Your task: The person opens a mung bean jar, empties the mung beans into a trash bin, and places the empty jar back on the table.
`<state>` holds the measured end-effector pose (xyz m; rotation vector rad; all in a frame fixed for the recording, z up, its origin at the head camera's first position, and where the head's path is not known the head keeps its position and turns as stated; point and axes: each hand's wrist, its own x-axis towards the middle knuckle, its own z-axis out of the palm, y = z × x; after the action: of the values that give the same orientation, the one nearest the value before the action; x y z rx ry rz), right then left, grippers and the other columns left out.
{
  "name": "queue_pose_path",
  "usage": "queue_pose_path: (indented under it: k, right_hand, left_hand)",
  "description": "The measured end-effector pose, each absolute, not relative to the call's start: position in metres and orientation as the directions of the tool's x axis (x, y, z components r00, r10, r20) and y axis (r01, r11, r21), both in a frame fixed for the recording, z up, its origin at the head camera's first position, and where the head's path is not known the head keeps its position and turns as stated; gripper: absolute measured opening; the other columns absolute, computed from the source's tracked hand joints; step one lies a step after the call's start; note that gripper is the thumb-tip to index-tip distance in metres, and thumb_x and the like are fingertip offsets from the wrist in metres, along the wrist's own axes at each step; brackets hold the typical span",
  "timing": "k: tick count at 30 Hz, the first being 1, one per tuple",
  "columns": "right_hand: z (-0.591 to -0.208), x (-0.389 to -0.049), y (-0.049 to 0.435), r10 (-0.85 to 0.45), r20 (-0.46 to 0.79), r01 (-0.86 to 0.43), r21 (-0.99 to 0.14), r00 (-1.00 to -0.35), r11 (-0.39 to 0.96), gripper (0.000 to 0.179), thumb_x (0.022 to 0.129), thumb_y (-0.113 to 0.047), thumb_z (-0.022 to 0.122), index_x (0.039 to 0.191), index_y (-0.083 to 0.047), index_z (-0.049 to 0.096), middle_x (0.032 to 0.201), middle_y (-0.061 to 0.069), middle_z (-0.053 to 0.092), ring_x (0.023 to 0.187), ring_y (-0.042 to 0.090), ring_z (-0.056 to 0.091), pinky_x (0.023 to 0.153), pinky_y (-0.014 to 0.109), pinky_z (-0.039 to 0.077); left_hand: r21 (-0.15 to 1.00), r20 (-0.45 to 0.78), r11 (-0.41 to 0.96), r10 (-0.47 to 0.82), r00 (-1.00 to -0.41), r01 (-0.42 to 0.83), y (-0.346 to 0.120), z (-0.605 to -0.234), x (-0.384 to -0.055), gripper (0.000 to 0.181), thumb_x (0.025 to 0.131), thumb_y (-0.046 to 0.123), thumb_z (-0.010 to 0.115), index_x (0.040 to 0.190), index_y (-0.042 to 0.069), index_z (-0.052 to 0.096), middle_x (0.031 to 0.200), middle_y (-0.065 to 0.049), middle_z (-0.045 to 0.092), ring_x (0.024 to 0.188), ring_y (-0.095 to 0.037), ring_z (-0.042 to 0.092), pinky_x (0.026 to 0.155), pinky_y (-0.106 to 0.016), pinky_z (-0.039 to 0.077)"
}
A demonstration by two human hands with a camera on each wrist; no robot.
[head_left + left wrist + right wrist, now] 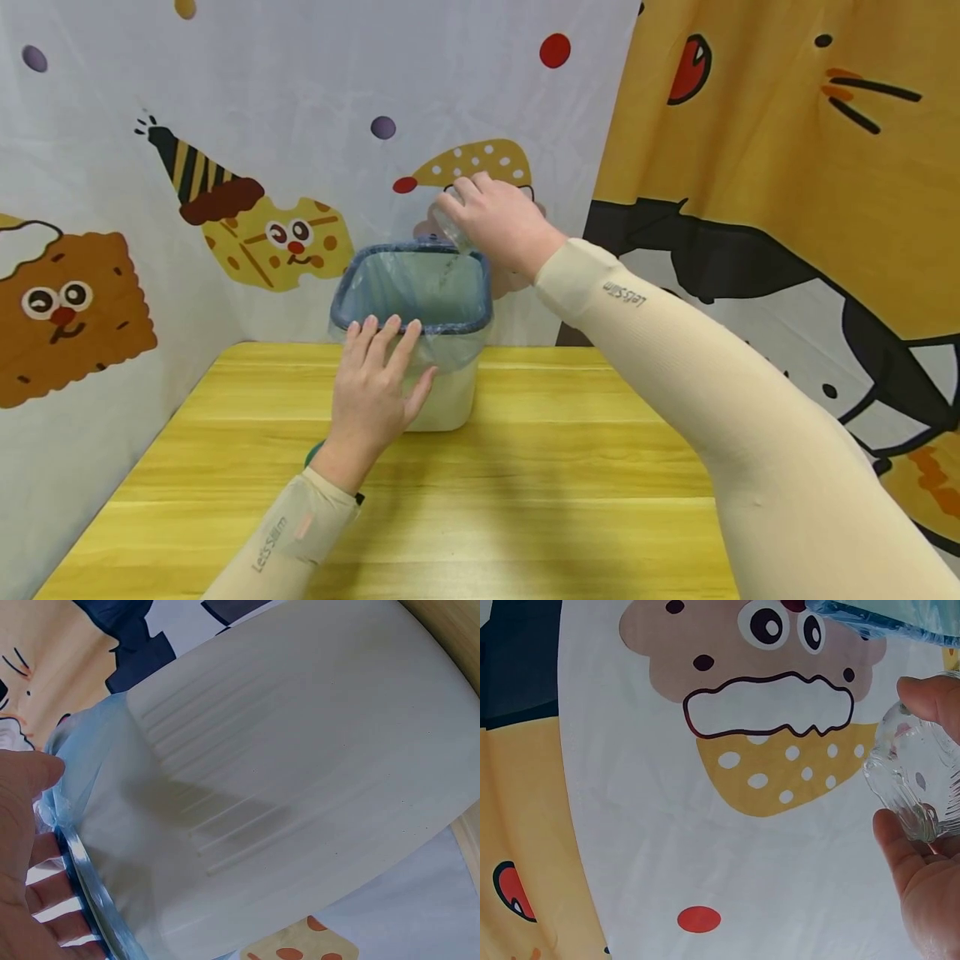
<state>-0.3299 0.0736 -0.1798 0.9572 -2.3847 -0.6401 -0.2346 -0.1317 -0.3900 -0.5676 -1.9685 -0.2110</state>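
A pale trash can (pixel 442 400) stands on the table, lined with a translucent bluish bag (pixel 457 350) folded over its dark blue rim (pixel 94 892). My left hand (pixel 375 383) rests at the near rim, fingers spread and fairly straight over the edge; the thumb (pixel 45 771) lies by the bag outside. Above the can's far right corner, my right hand (pixel 502 217) grips a clear glass cup (pixel 919 772), tipped toward the opening. A thin, speckled streak (pixel 447 271) shows just below the cup; what it is cannot be made out. The can's bottom is hidden.
The wood-grain table (pixel 570 467) runs toward me from the can. Behind it hangs a pale cartoon-printed cloth (pixel 300 100), with a yellow cartoon curtain (pixel 765 158) at the right.
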Motion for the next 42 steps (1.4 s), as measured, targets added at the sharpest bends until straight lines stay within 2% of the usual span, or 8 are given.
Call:
queue_pose_path:
  k: [6, 14, 17, 21, 24, 26, 32, 42]
  right_hand:
    - [-0.18, -0.33, 0.072, -0.75, 0.272, -0.492, 0.614, -0.603, 0.617, 0.044, 0.108, -0.006, 0.062, 0.15, -0.007, 0.049, 0.147, 0.021, 0.057, 0.137, 0.039, 0.057, 0.117, 0.044, 0.052]
    - [-0.182, -0.332, 0.073, -0.831, 0.26, -0.466, 0.728, -0.491, 0.503, 0.043, 0.107, -0.005, 0.061, 0.149, -0.006, 0.049, 0.151, 0.022, 0.054, 0.14, 0.038, 0.056, 0.12, 0.044, 0.05]
    - [-0.183, -0.334, 0.074, -0.867, 0.257, -0.456, 0.767, -0.426, 0.451, 0.044, 0.108, -0.003, 0.06, 0.15, -0.007, 0.05, 0.153, 0.021, 0.054, 0.139, 0.038, 0.056, 0.121, 0.044, 0.048]
    - [-0.186, -0.337, 0.075, -0.925, 0.237, -0.409, 0.844, -0.298, 0.348, 0.041, 0.108, -0.003, 0.058, 0.148, -0.01, 0.052, 0.152, 0.018, 0.057, 0.139, 0.035, 0.057, 0.121, 0.043, 0.048]
    - [-0.189, -0.338, 0.074, -0.958, 0.194, -0.361, 0.896, -0.21, 0.26, 0.041, 0.11, -0.005, 0.056, 0.149, -0.015, 0.053, 0.151, 0.015, 0.059, 0.14, 0.031, 0.057, 0.12, 0.041, 0.048]
    - [-0.192, -0.338, 0.072, -0.973, 0.148, -0.336, 0.92, -0.175, 0.2, 0.043, 0.111, -0.008, 0.056, 0.152, -0.019, 0.052, 0.152, 0.012, 0.059, 0.141, 0.03, 0.056, 0.121, 0.041, 0.047]
    - [-0.207, -0.337, 0.066, -0.988, 0.025, -0.352, 0.932, -0.155, 0.079, 0.05, 0.111, -0.01, 0.057, 0.159, -0.024, 0.049, 0.158, 0.009, 0.057, 0.146, 0.029, 0.053, 0.124, 0.042, 0.044]
    - [-0.217, -0.334, 0.062, -0.987, -0.044, -0.317, 0.948, -0.154, 0.007, 0.054, 0.11, -0.015, 0.062, 0.161, -0.025, 0.047, 0.163, 0.006, 0.053, 0.151, 0.025, 0.05, 0.128, 0.041, 0.04]
  left_hand:
    - [-0.096, 0.885, 0.872, 0.295, -0.359, 0.48, -0.132, -0.39, -0.234, 0.068, 0.087, 0.038, 0.087, 0.142, 0.005, 0.067, 0.134, -0.027, 0.068, 0.125, -0.054, 0.064, 0.114, -0.068, 0.048]
    - [-0.094, 0.89, 0.869, 0.293, -0.35, 0.486, -0.131, -0.39, -0.236, 0.069, 0.085, 0.037, 0.089, 0.142, 0.005, 0.067, 0.133, -0.027, 0.069, 0.124, -0.055, 0.064, 0.113, -0.068, 0.048]
    - [-0.096, 0.889, 0.868, 0.295, -0.349, 0.487, -0.131, -0.391, -0.237, 0.07, 0.084, 0.038, 0.089, 0.143, 0.006, 0.067, 0.133, -0.027, 0.068, 0.124, -0.054, 0.064, 0.114, -0.068, 0.048]
    - [-0.097, 0.886, 0.869, 0.298, -0.356, 0.486, -0.13, -0.391, -0.237, 0.07, 0.085, 0.038, 0.089, 0.144, 0.006, 0.066, 0.134, -0.027, 0.068, 0.125, -0.054, 0.063, 0.114, -0.068, 0.048]
    - [-0.098, 0.885, 0.872, 0.297, -0.359, 0.48, -0.13, -0.391, -0.237, 0.071, 0.085, 0.037, 0.089, 0.144, 0.006, 0.065, 0.134, -0.027, 0.068, 0.126, -0.055, 0.063, 0.113, -0.068, 0.048]
    - [-0.099, 0.881, 0.875, 0.298, -0.366, 0.474, -0.13, -0.39, -0.236, 0.07, 0.086, 0.038, 0.088, 0.144, 0.005, 0.066, 0.134, -0.027, 0.068, 0.127, -0.055, 0.063, 0.114, -0.068, 0.047]
    - [-0.091, 0.876, 0.883, 0.291, -0.385, 0.461, -0.129, -0.39, -0.234, 0.069, 0.086, 0.039, 0.088, 0.143, 0.006, 0.066, 0.135, -0.025, 0.069, 0.129, -0.052, 0.063, 0.115, -0.067, 0.048]
    - [-0.096, 0.87, 0.886, 0.296, -0.393, 0.454, -0.128, -0.39, -0.232, 0.067, 0.09, 0.043, 0.082, 0.145, 0.006, 0.065, 0.136, -0.027, 0.068, 0.13, -0.053, 0.062, 0.116, -0.067, 0.046]
